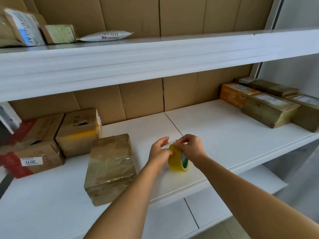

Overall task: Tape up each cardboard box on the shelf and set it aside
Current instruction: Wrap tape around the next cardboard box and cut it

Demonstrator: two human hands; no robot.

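Yellow tape roll (177,159) between left hand (159,151), right hand (190,146).

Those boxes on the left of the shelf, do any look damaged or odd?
Yes. The upright cardboard box at the back left has a ragged hole torn in its top. The box with red tape beside it shows a dark gap at its top edge, and its white label reads upside down. The wrapped box near the hands looks intact.
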